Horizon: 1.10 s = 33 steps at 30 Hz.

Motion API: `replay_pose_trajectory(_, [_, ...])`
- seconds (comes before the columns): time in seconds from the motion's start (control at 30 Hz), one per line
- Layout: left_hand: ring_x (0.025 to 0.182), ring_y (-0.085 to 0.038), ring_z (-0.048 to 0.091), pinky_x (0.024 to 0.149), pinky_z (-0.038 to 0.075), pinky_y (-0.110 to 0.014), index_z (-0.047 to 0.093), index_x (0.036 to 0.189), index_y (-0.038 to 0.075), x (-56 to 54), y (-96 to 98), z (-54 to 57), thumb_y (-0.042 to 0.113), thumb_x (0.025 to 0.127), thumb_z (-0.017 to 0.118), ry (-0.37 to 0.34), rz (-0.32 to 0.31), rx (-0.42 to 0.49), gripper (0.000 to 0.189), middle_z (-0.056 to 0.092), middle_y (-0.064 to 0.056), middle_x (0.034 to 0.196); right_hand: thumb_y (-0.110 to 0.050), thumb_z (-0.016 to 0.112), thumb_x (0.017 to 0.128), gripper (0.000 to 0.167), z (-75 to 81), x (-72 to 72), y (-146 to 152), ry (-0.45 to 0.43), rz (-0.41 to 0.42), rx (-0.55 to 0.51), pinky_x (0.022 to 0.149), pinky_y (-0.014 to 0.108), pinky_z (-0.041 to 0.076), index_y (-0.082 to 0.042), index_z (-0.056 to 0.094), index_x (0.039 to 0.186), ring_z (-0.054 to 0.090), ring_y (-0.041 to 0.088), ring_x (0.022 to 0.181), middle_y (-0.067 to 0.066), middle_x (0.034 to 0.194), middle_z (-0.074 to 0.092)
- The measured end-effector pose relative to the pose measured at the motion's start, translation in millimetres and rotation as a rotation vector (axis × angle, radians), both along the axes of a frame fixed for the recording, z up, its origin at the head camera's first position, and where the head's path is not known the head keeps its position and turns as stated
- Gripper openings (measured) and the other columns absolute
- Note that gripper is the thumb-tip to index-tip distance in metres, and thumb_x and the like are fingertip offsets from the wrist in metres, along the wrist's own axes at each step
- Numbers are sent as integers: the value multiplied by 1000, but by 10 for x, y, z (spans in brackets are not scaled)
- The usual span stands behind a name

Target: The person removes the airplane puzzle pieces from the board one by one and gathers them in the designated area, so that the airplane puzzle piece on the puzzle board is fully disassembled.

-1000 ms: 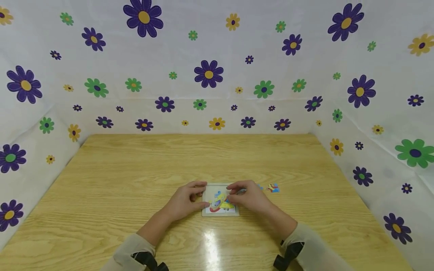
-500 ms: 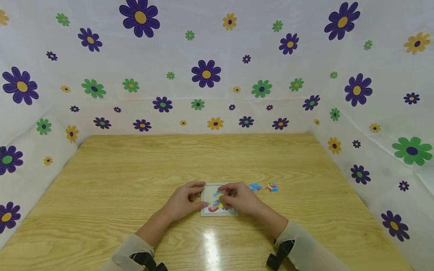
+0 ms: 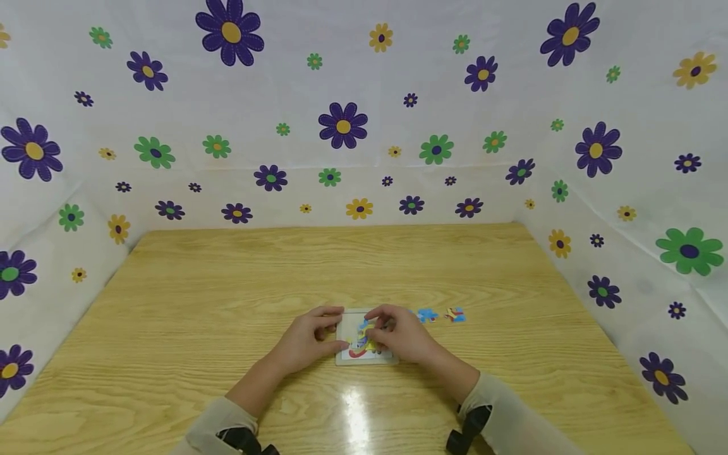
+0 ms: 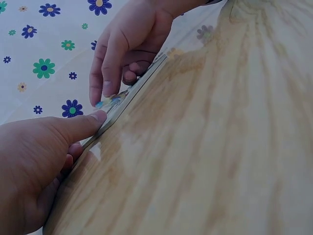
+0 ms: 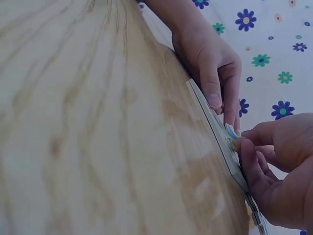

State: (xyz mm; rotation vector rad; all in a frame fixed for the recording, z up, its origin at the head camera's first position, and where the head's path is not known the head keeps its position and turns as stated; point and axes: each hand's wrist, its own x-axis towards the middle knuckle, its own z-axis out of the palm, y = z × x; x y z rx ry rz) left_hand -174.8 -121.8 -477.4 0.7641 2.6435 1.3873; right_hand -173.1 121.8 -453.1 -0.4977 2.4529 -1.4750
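A square puzzle board with a pale raised rim lies on the table, partly filled with a colourful picture in yellow, red and blue. My left hand grips its left side, thumb on the rim near the lower corner and fingers at the upper corner. Over the board's right half, my right hand pinches a puzzle piece between thumb and forefinger, tilted up from the board in the right wrist view. That hand covers part of the picture.
Just right of the board, a blue loose puzzle piece and a red, yellow and blue piece lie on the wooden table. Another blue bit shows beside the right hand. Flowered white cloth walls the back and sides.
My right hand has moved left over the board with the piece, uncovering loose pieces to its right, then stays nearly still. The left hand keeps its hold; the head view shifts slightly.
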Motion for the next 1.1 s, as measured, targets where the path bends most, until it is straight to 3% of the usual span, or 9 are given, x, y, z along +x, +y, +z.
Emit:
replay_pose_trajectory(0.2, [96,-13,59,75,49,-19,65,130,-2,6,2,0,23,84,83,-4,0,3,55,58,-8,142,-17,74,91,16,36,20,35,11,-95,-18,67,27,53,-8,71,104,63,13,77,7,100,67])
replay_pose_trajectory(0.3, [96,-13,59,75,49,-19,65,129,-2,4,4,2,23,84,83,-2,-3,8,55,58,-9,141,-16,75,91,15,54,10,78,8,-89,-9,71,27,54,-7,70,101,66,14,81,8,100,70])
replay_pose_trajectory(0.47, [94,-12,57,73,47,-19,66,128,-3,-4,6,-1,22,84,83,-7,0,21,54,59,-9,140,-11,73,91,22,66,-15,169,-34,-22,-27,75,24,56,1,68,109,67,14,83,13,99,68])
replay_pose_trajectory(0.63, [90,-10,54,71,46,-19,66,129,-3,-11,5,5,22,83,83,6,0,16,55,59,-10,140,-9,70,93,26,96,2,293,-96,9,-51,75,26,58,1,70,117,68,17,85,16,105,64])
replay_pose_trajectory(0.83, [92,-12,56,72,47,-19,66,129,-2,-4,23,20,23,83,83,8,-2,11,55,59,-9,140,-5,68,94,28,89,41,477,-147,-22,-113,80,30,59,5,68,120,72,20,93,21,113,62])
replay_pose_trajectory(1.1, [92,-12,55,72,46,-19,65,130,-2,10,18,8,23,84,83,-5,-3,6,55,58,-9,140,-4,68,94,32,97,103,675,-177,-63,-165,81,33,60,13,61,119,73,24,91,18,102,64])
